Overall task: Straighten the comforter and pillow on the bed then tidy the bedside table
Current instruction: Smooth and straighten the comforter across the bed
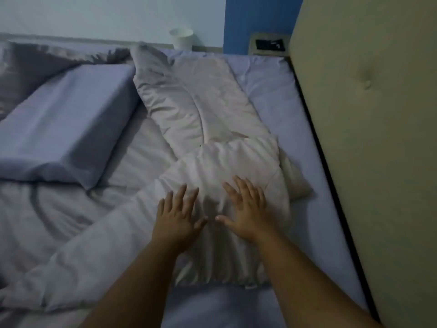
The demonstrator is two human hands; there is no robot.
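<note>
A: Forearms reach from the lower edge; the left hand (178, 215) and right hand (246, 209) lie open, fingers spread, palms flat on the comforter (227, 166), gripping nothing.

B: Best technique?

A: Probably sweep outward from the fold, pressing evenly, then draw the bunched edge flat.

B: Its appearance?

A: Pale, puffy, folded in a rumpled band near the headboard (369, 114); a blue pillow (68, 119) rests askew to the left.

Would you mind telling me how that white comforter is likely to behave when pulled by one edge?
The comforter will probably be floppy: it lies bunched in soft folds under the left hand and right hand. It looks puffy, so likely light for its bulk. It may slide easily over the smooth sheet.
</note>
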